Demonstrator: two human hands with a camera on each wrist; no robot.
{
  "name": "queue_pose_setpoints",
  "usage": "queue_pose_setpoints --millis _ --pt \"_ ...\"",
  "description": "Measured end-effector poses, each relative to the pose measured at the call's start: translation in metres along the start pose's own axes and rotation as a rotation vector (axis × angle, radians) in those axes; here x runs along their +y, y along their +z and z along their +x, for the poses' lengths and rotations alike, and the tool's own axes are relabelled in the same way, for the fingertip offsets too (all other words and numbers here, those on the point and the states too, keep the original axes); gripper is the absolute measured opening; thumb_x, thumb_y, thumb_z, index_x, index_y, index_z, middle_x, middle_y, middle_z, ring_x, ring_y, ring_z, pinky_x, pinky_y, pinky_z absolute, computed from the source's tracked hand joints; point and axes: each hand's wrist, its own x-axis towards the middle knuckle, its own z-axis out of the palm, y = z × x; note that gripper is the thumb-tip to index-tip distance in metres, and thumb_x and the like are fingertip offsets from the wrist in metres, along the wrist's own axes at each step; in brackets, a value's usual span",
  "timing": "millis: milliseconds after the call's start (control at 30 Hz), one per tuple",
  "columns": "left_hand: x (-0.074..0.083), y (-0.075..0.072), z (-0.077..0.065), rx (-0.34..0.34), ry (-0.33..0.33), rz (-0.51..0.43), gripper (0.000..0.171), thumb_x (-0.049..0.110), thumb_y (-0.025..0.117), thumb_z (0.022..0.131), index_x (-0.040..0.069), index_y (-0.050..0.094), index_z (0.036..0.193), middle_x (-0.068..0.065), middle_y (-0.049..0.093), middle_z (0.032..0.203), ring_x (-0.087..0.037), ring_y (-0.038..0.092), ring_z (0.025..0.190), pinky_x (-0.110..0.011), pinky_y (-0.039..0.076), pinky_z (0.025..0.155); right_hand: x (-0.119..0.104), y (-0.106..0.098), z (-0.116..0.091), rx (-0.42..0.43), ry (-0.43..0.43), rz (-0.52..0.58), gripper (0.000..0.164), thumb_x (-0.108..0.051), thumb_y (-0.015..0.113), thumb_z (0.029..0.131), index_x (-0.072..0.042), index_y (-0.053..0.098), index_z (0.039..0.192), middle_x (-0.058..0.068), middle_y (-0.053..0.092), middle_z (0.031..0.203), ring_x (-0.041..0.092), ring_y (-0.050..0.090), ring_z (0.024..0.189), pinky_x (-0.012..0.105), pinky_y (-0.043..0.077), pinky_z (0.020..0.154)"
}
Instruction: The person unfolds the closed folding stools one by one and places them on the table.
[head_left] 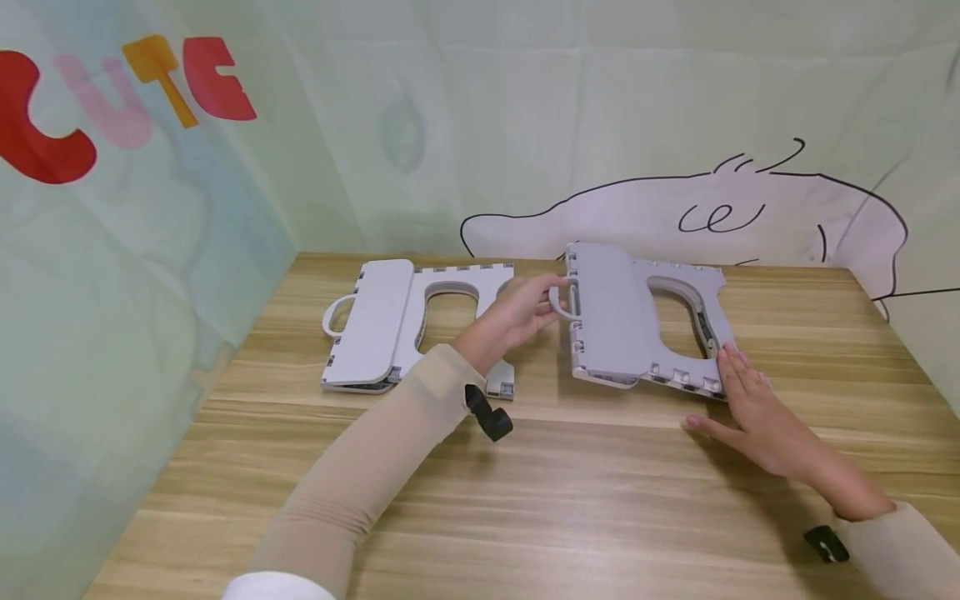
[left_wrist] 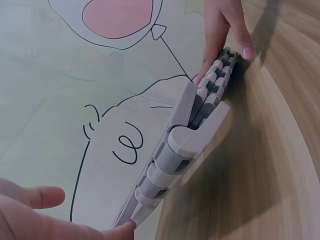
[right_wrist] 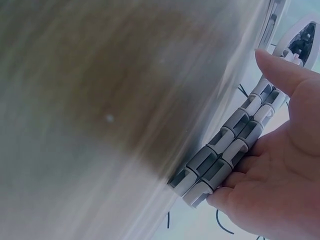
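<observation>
A grey folded step stool [head_left: 613,312] lies flat at the back right of the wooden table, its looped handle facing left. At that handle end is my left hand [head_left: 517,312]; in the left wrist view a fingertip [left_wrist: 127,229] touches the stool's end while the thumb stands apart. My right hand [head_left: 765,417] rests its straight fingers against the stool's right front corner, thumb spread away. From the right wrist view, the fingers lie along the hinged edge [right_wrist: 220,150]. A lighter folded step stool [head_left: 375,321] lies to the left, partly hidden behind my left forearm.
The wooden table [head_left: 570,508] runs up to a printed cloth backdrop [head_left: 450,125] behind and at the left. A black strap [head_left: 487,412] hangs from the left wrist, another black strap [head_left: 827,543] from the right.
</observation>
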Motion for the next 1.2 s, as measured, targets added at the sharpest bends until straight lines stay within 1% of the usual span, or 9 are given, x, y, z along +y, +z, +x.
queue_pose_setpoints --millis 100,367,567,800,967,1200 --pt "0.0012 0.0005 -0.0005 0.007 0.005 0.006 0.042 0.007 0.057 0.100 -0.009 0.049 0.137 -0.027 0.041 0.147 -0.036 0.047 0.132 -0.033 0.045 0.105 0.0005 -0.0008 0.0002 -0.010 0.002 0.008 0.104 -0.043 0.063 0.098 0.014 -0.006 0.151 0.035 -0.011 0.157 0.047 -0.007 0.146 0.058 -0.003 0.118" --pt "0.0029 0.0002 -0.0014 -0.028 0.015 -0.003 0.042 0.006 0.055 0.100 -0.010 0.049 0.138 -0.029 0.039 0.147 -0.037 0.046 0.131 -0.035 0.043 0.108 0.0013 -0.0021 0.0004 -0.008 -0.007 0.020 0.103 -0.041 0.064 0.098 0.014 -0.006 0.151 0.035 -0.011 0.157 0.048 -0.007 0.146 0.058 -0.003 0.117" --pt "0.0035 0.0008 -0.0024 -0.027 0.015 -0.003 0.041 0.006 0.055 0.101 -0.010 0.049 0.138 -0.029 0.040 0.147 -0.036 0.048 0.130 -0.034 0.045 0.106 0.0034 -0.0010 0.0004 0.000 -0.018 0.022 0.103 -0.040 0.064 0.098 0.015 -0.004 0.151 0.035 -0.010 0.157 0.048 -0.006 0.146 0.058 -0.003 0.117" --pt "0.0045 0.0009 -0.0029 -0.025 0.022 0.001 0.042 0.006 0.056 0.100 -0.010 0.049 0.138 -0.029 0.041 0.146 -0.036 0.049 0.128 -0.035 0.044 0.106 0.0033 -0.0005 -0.0001 -0.005 -0.021 0.038 0.103 -0.039 0.064 0.098 0.014 -0.006 0.151 0.034 -0.012 0.157 0.047 -0.008 0.146 0.059 -0.005 0.117" --pt "0.0061 0.0018 -0.0038 -0.037 0.026 0.002 0.043 0.007 0.056 0.100 -0.010 0.049 0.138 -0.029 0.041 0.146 -0.038 0.047 0.130 -0.036 0.043 0.108 0.0030 -0.0011 -0.0003 -0.008 -0.016 0.050 0.103 -0.039 0.065 0.097 0.013 -0.006 0.151 0.033 -0.013 0.158 0.047 -0.008 0.146 0.058 -0.005 0.117" --pt "0.0104 0.0071 -0.0057 -0.061 0.036 -0.033 0.044 0.005 0.055 0.100 -0.009 0.046 0.141 -0.027 0.041 0.147 -0.036 0.046 0.132 -0.035 0.044 0.107 0.0068 -0.0021 -0.0021 0.010 -0.023 0.064 0.097 -0.035 0.062 0.100 0.012 -0.005 0.152 0.030 -0.014 0.159 0.047 -0.007 0.146 0.056 -0.004 0.117"
